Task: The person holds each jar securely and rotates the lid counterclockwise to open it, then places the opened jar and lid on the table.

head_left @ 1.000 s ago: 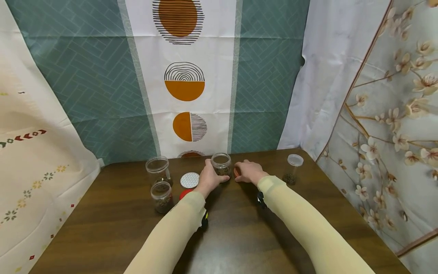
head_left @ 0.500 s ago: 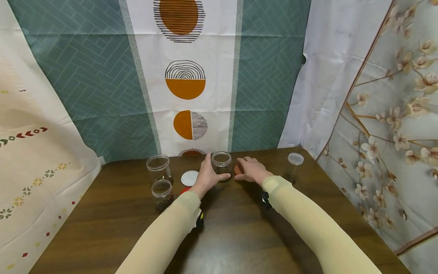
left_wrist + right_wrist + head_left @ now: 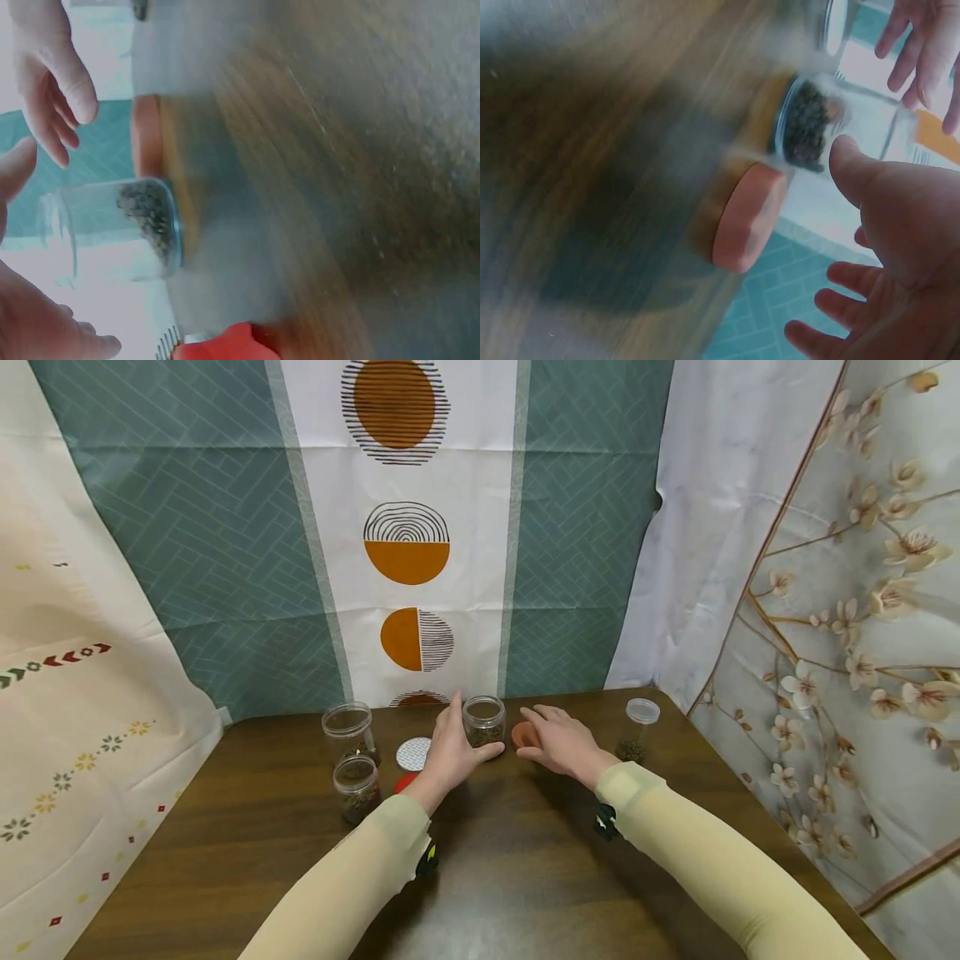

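Left hand has let go, fingers loose beside small clear plastic jar | right hand lifted, fingers spread, round orange lid uncovered on desk.

Two open jars left (dark contents), white lid, lidded jar right.

Terracotta lid, clear jar, dark-brown woodgrain table, cream sleeves.

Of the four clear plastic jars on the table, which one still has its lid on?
The slim clear plastic jar standing alone near the table's right edge; it carries a translucent cap. The three wider jars, including the one between the left hand and right hand, stand open.
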A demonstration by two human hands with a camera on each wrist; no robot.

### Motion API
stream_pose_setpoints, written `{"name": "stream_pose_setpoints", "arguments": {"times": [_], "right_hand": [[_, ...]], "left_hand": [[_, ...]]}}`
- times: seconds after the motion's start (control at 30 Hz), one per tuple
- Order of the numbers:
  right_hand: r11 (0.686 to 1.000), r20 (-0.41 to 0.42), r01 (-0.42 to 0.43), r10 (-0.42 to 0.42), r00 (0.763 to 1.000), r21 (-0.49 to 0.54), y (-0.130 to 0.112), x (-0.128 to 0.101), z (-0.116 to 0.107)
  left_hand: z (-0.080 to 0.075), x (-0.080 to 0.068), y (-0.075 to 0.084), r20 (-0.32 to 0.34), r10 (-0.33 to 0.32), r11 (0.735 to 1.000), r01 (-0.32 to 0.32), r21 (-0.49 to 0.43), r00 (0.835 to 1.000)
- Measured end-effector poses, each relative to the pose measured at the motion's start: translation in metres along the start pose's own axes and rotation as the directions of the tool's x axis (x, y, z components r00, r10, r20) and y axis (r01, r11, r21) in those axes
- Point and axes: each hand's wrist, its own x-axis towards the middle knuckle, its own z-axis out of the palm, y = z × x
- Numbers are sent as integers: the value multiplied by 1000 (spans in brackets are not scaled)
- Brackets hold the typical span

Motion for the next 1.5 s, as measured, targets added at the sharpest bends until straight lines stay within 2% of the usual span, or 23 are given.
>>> {"name": "stream_pose_setpoints", "arguments": {"times": [0.27, 0.4, 0.63, 0.8, 0.97, 1.1, 1.27, 1.5], "right_hand": [[996, -111, 87, -84, 990, 22, -8, -20, -5], [995, -129, 103, -101, 987, 14, -10, -29, -9], [992, -150, 119, -123, 981, -34, -11, -43, -14], [987, -172, 139, -151, 973, -78, -9, -55, -16], [983, -194, 158, -174, 965, -93, -7, -67, -21], [984, -203, 148, -166, 965, -101, -4, -75, -24], [986, -195, 130, -149, 969, -106, 2, -82, -28], [986, -222, 117, -141, 965, -121, 12, -89, -36]], "left_hand": [[-7, -13, 8, 1, 47, 999, -47, 21, 999], [-9, -21, 12, -5, 101, 994, -101, 46, 995], [-12, -36, 18, 7, 141, 986, -141, 94, 990], [-11, -43, 20, 7, 213, 967, -212, 144, 977], [-10, -48, 23, 22, 237, 951, -237, 199, 971], [-11, -52, 26, 45, 260, 933, -264, 244, 964], [-8, -56, 30, 76, 312, 906, -320, 276, 947], [-3, -60, 33, 127, 350, 870, -373, 322, 928]]}}
